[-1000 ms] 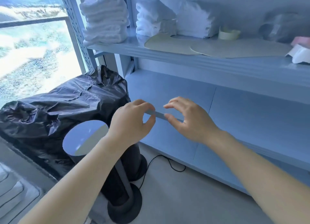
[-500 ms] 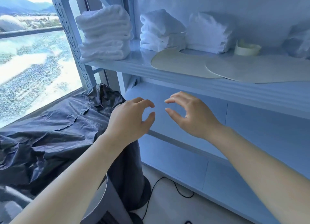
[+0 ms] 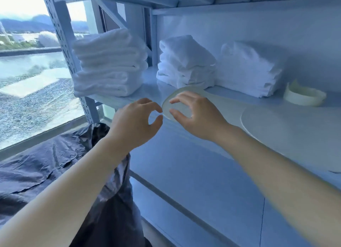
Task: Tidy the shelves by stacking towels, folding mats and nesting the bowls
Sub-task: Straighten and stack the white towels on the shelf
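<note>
Three stacks of folded white towels stand on the pale blue shelf (image 3: 147, 91): a left stack (image 3: 108, 63), a middle stack (image 3: 184, 62) and a right stack (image 3: 249, 67). Two flat round cream mats lie in front of them, the left mat (image 3: 230, 108) partly under the right mat (image 3: 286, 128). My left hand (image 3: 136, 121) hovers at the shelf's front edge, fingers loosely curved, holding nothing. My right hand (image 3: 195, 115) hovers over the left mat's near rim, thumb and fingers apart; whether it touches the mat I cannot tell.
A cream ring-shaped item (image 3: 304, 97) sits at the back right of the shelf. A lower shelf board (image 3: 184, 172) runs beneath. A bulky object under black plastic (image 3: 55, 163) stands at lower left beside the window (image 3: 27, 80) and the perforated upright (image 3: 60, 34).
The view rose from the lower shelf to the shelf with towels and mats. Both hands lifted together to its front edge, and the right hand now reaches over the left mat's rim.
</note>
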`<action>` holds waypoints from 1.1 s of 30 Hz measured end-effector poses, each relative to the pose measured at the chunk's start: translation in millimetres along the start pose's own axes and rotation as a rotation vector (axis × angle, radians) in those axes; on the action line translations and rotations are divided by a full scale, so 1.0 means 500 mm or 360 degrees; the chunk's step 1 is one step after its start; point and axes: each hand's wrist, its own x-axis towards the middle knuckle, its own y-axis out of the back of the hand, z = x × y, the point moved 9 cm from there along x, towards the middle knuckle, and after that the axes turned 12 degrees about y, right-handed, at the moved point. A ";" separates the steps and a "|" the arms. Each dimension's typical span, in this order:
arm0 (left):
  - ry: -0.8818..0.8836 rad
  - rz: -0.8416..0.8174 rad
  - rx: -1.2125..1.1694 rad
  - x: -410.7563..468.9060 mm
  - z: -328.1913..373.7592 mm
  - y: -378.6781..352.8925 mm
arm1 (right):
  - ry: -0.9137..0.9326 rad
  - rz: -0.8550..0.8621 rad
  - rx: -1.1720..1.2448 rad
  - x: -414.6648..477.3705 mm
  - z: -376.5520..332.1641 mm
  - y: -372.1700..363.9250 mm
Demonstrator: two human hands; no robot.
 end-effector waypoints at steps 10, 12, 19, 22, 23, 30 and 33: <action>0.0182 0.0283 0.0129 0.152 -0.064 0.015 | 0.0295 -0.0087 0.0054 0.214 0.085 -0.047; 0.0175 0.0294 0.0151 0.169 -0.080 0.010 | 0.0356 -0.0108 0.0059 0.239 0.087 -0.067; 0.0207 0.0295 0.0168 0.259 -0.146 -0.016 | 0.0417 -0.0136 0.0080 0.318 0.115 -0.123; 0.0218 0.0310 0.0154 0.307 -0.173 -0.019 | 0.0405 -0.0123 0.0076 0.359 0.130 -0.138; 0.0211 0.0319 0.0155 0.321 -0.182 -0.019 | 0.0402 -0.0125 0.0076 0.373 0.133 -0.144; 0.0146 0.0348 0.0207 0.395 -0.259 -0.021 | 0.0402 -0.0075 0.0067 0.454 0.146 -0.189; 0.0117 0.0311 0.0291 0.413 -0.290 -0.032 | 0.0444 -0.0051 0.0005 0.474 0.143 -0.206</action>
